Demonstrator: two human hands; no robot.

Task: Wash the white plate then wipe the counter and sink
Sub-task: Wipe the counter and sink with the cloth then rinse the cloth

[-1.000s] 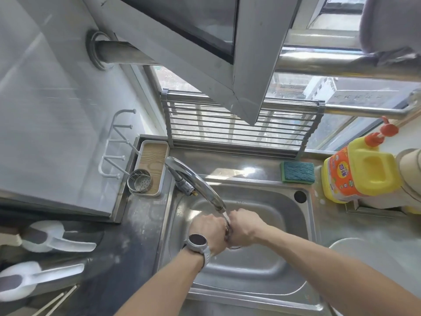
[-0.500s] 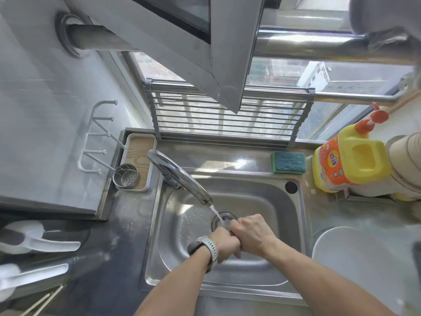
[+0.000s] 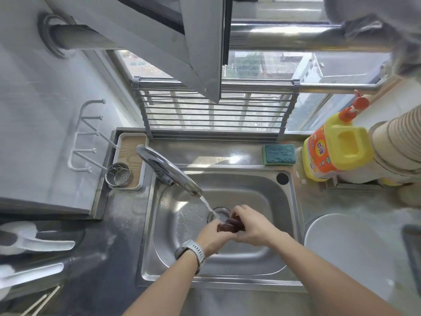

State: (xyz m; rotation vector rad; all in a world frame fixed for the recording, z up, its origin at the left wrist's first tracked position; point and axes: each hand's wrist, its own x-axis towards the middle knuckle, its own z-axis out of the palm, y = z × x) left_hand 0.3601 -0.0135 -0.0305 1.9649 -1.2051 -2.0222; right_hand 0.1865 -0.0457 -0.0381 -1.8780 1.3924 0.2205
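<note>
Steel sink (image 3: 262, 265) set in the counter (image 3: 118, 236), white plate (image 3: 355, 254) laid on the counter right of it, left hand (image 3: 210, 238) and right hand (image 3: 252, 226) joined under the tap's stream, fingers curled round a small dark reddish object (image 3: 230, 225), kind not discernible.

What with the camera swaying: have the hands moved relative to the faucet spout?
Yes. The left hand and right hand, gripping a dark object, pulled back from the faucet spout toward the sink's front rim, uncovering the drain.
</note>
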